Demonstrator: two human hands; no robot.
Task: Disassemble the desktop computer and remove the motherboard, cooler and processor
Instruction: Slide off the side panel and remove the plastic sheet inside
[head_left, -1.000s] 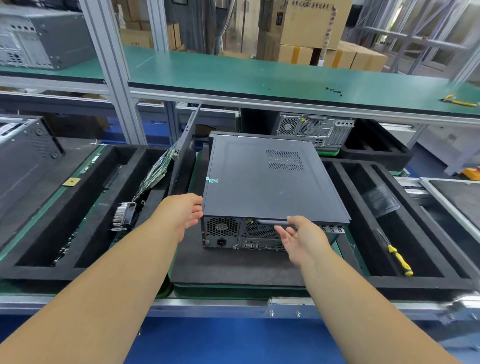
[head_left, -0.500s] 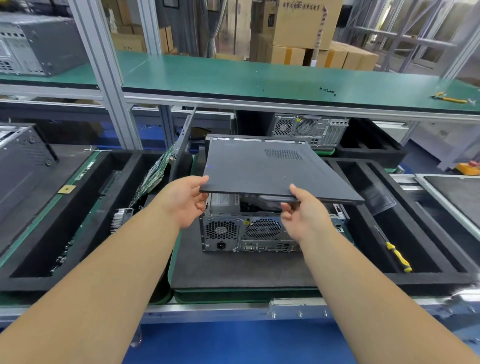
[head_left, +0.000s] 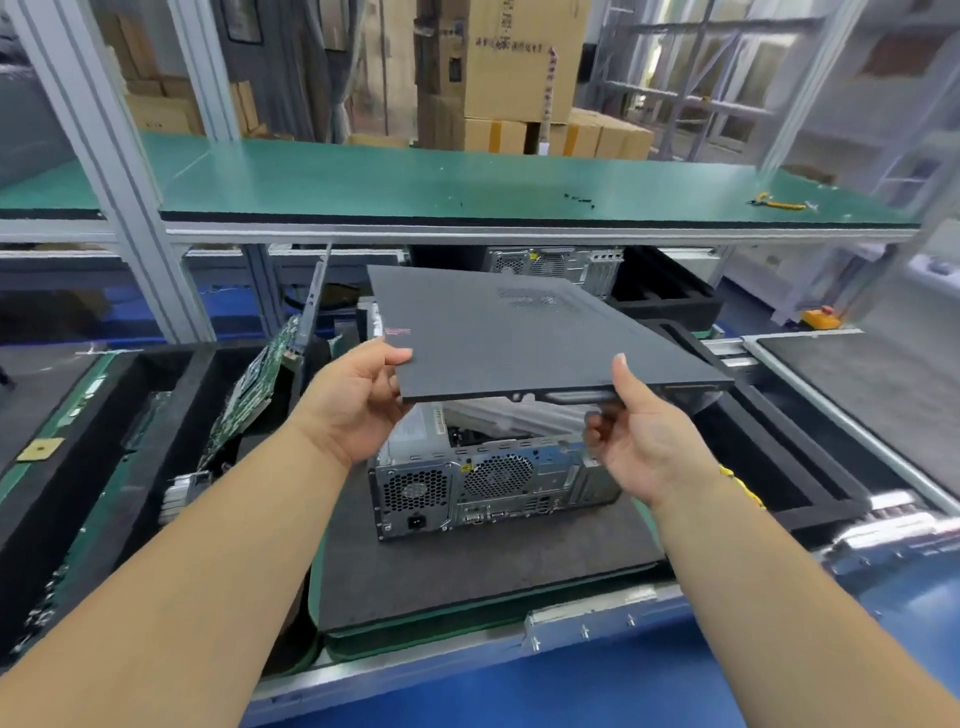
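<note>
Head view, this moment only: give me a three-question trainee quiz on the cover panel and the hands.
1. True or false: the cover panel still sits flush on the computer case.
2. Which holds the panel's near edge? A) left hand only B) right hand only C) both
3. Fill in: the case rests on a dark ___ mat.

Key: 1 false; 2 C; 3 foam
</note>
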